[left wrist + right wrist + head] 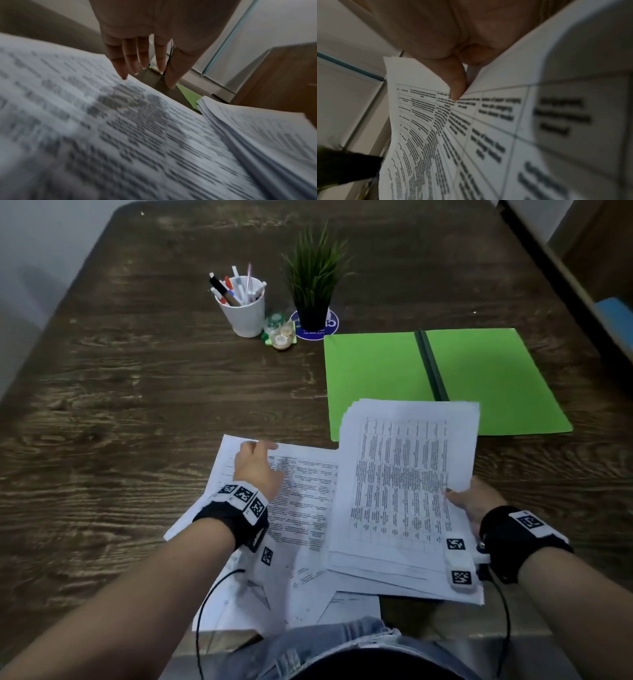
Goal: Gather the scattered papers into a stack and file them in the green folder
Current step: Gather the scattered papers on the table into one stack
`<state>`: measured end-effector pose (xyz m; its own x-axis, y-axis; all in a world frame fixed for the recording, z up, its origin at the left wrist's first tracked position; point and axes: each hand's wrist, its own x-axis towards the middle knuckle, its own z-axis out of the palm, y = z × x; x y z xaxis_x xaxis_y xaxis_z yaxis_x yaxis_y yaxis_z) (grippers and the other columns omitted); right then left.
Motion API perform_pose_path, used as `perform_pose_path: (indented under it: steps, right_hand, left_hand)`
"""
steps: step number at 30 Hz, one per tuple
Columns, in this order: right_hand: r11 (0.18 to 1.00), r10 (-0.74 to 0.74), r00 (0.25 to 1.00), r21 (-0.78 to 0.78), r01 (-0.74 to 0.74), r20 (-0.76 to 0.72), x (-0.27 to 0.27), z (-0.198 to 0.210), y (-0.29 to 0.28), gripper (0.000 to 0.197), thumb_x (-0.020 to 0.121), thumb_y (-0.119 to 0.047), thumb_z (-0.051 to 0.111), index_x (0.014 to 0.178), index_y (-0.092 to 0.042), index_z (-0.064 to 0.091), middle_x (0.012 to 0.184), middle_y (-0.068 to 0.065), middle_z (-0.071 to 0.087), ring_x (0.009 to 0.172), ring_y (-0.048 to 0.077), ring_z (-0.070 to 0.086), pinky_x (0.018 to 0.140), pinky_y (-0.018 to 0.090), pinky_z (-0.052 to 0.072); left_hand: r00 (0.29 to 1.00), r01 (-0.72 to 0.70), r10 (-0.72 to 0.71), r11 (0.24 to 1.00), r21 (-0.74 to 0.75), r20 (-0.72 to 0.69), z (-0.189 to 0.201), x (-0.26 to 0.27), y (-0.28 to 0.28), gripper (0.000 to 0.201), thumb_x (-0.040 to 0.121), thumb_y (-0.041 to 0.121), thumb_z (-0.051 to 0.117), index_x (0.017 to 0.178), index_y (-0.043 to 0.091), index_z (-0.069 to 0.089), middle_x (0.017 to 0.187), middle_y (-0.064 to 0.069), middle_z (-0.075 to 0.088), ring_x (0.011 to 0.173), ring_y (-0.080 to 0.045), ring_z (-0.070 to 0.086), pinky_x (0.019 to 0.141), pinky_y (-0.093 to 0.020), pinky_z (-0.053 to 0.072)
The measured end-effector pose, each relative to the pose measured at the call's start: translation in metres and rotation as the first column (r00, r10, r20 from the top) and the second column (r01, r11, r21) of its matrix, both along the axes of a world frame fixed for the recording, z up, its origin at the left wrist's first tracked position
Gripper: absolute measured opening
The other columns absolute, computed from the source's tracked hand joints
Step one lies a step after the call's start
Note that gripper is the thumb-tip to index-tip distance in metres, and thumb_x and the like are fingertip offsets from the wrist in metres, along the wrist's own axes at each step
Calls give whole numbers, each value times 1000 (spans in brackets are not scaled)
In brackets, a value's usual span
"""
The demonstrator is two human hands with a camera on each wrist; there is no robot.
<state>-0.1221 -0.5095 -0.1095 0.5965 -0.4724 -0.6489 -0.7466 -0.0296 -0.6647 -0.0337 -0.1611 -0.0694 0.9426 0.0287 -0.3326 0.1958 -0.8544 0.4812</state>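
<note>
A dark wooden table (102, 405) filled most of the head view. On it, in the right half of the frame, the green folder (376, 378) lay opened flat, its spine running up and down the middle. Overlapping the folder's lower edge, right of centre, was the stack (407, 487) of printed sheets already gathered, its edges uneven and fanned. The right hand (474, 501) held that stack at its right edge, thumb curled on top and pinching the sheets; the other fingers were hidden beneath. Loose papers (301, 501) remained at lower centre, some hanging off the near edge of the table.

The left hand (257, 463) lay over the topmost loose sheet with its fingers (118, 63) straight and spread, tips at the sheet's far edge, holding nothing. At upper centre stood a white cup of pens (245, 313) and a small potted plant (313, 289).

Several things could go wrong. The flat left hand might slide the top sheet without lifting it, pushing lower sheets off the table's near edge. The one-sided pinch on the stack looked weak, so the fanned sheets could sag or slip out. Misaligned edges might also snag when going into the folder.
</note>
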Motion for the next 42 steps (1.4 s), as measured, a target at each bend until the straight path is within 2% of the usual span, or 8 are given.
perform_pose_path:
  steps: [7,15,17,20,22,25,35,42]
  right_hand:
    - [998,27,997,-60,-31,-75,8,-5,-18,45,84,-4,65,127,-3,51,126,18,60,115,37,58,102,49,44]
    - [990,-52,998,126,56,-37,8,-4,-18,59,76,-25,73,128,-4,56,133,11,57,124,29,53,110,51,35]
    - [994,2,1000,109,-2,-7,8,-4,-18,70,72,-35,78,130,-6,54,132,9,59,123,28,54,110,49,36]
    - [994,83,996,74,-81,-19,8,-10,-26,122,29,-67,82,132,-9,52,128,6,61,117,29,58,105,49,43]
    - [992,30,999,119,-33,28,9,-7,-24,93,55,-46,83,133,-7,49,130,10,59,117,31,57,104,51,42]
    - [977,-53,998,209,43,42,6,2,-18,46,91,-4,54,136,-6,45,136,15,53,115,30,55,104,45,38]
    - [903,-197,970,412,123,142,-1,29,-9,52,97,1,40,147,-12,30,144,9,42,129,28,43,97,36,33]
    - [879,-195,966,467,97,168,-5,26,-9,83,66,-15,83,138,-10,42,134,18,53,116,36,54,104,53,38]
  left_hand:
    - [908,418,-404,870,262,-110,1,54,-2,46,85,31,64,128,26,49,131,-3,42,125,-24,36,104,-36,34]
    - [777,628,-523,677,384,-349,0,83,-18,59,72,57,70,119,26,52,121,0,57,116,-23,50,99,-39,35]
    - [756,647,-525,693,319,-392,-1,84,-19,54,78,49,69,122,22,54,122,-3,58,114,-25,52,95,-37,39]
    - [769,611,-507,763,212,-388,-1,82,-16,44,82,37,69,119,17,57,120,-6,59,108,-27,56,84,-32,45]
    - [785,585,-493,789,186,-376,-2,80,-12,40,82,34,69,117,18,59,116,-7,62,104,-26,58,80,-29,44]
    - [794,560,-474,814,155,-381,0,74,-6,39,83,33,69,118,19,60,114,-6,65,104,-25,59,81,-28,44]
    - [885,377,-348,925,38,-308,3,41,-14,31,83,37,68,103,14,65,100,-3,66,94,-22,61,76,-29,45]
    - [971,219,-195,958,184,-139,-22,8,-43,48,77,32,72,118,27,48,125,-3,43,120,-23,40,96,-34,39]
